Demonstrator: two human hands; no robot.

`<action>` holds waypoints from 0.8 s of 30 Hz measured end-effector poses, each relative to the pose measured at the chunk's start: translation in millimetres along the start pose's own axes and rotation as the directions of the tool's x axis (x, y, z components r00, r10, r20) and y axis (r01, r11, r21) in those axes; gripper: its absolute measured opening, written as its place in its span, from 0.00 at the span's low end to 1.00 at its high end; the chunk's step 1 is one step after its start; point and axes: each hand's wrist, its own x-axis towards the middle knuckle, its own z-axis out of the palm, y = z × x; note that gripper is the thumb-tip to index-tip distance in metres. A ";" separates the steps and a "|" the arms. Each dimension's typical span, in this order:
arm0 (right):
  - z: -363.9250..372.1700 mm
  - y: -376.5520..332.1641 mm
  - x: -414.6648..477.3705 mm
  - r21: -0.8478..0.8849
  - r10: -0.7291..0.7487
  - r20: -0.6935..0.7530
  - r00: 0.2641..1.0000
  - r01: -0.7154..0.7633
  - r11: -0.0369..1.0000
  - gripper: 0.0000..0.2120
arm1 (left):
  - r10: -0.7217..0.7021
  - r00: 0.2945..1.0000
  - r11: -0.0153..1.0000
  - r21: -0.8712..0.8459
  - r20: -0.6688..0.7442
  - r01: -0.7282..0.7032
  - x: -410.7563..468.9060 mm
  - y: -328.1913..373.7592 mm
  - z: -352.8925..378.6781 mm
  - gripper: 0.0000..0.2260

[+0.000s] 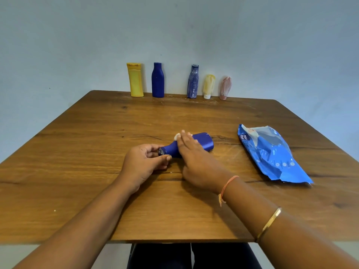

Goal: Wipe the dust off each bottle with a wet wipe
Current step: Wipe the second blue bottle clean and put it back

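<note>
blue bottle (202, 143) lies on its side at the middle of the wooden table (77, 171) mid-wipe and looks mostly clean, while at the far edge a yellow bottle (135, 80) and a dark blue bottle (158, 80) seem clean and three streaked, dusty ones (193, 82) are, by my judgement, left to do. left hand (142, 164) pinches the cap end between thumb and fingers, a narrow closed hold. right hand (196, 158) lies flat, fingers extended, pressing a white wet wipe (177, 136) onto the bottle's body; the wipes pack (272, 154) rests to the right.
</note>
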 end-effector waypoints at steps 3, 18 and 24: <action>7.6 -14.9 -0.2 -0.014 -0.053 -0.013 0.999 0.053 0.999 0.36 | 0.011 1.000 1.000 -0.011 0.011 -0.010 -0.5 -1.2 0.8 0.12; -6.6 31.0 4.7 -0.001 0.048 0.004 0.999 -0.048 0.999 0.37 | 0.018 1.000 0.999 0.045 -0.015 -0.017 2.0 -4.1 -0.3 0.16; -12.1 49.0 6.6 0.098 0.163 0.013 0.987 -0.163 0.982 0.35 | 0.011 1.000 0.999 0.040 -0.016 -0.011 3.0 -4.3 -0.5 0.16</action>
